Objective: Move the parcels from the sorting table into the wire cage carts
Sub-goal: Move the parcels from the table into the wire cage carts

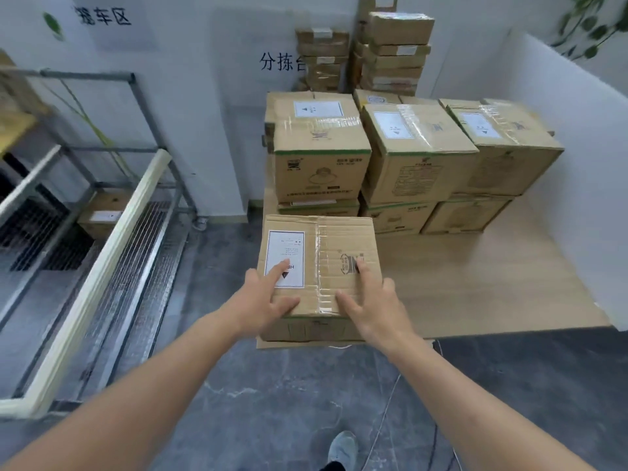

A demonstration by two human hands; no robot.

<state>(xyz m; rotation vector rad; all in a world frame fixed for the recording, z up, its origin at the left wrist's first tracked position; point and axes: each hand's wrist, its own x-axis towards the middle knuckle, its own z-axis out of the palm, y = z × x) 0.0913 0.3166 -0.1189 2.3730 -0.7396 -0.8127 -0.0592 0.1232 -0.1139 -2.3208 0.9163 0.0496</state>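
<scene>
At lower centre of the frame, both hands lie on top of the nearest parcel (pixel 317 266): the left hand (pixel 263 297) has its fingers spread flat over the white label, thumb along the near top edge, and the right hand (pixel 372 302) rests flat by the printed logo, thumb likewise at the near edge. Neither grip is clenched or wrapped round anything; the fingers only press on the lid. The parcel sits at the near left corner of the tabletop (pixel 475 283), its front face at or just over the edge. The likeliest trouble, as I judge it, is a slip: flat palms on a taped lid give no hold underneath, so a pull toward the body could tip the parcel off the edge onto the floor and near the shoe (pixel 343 448) at bottom centre. The floor between tabletop and cart (pixel 102 266), at left, looks open for a swing leftward, though the cart's pale rail must be cleared. Farther back, stacked parcels (pixel 407 158) stand just behind the held one, leaving scant room to push it forward.
</scene>
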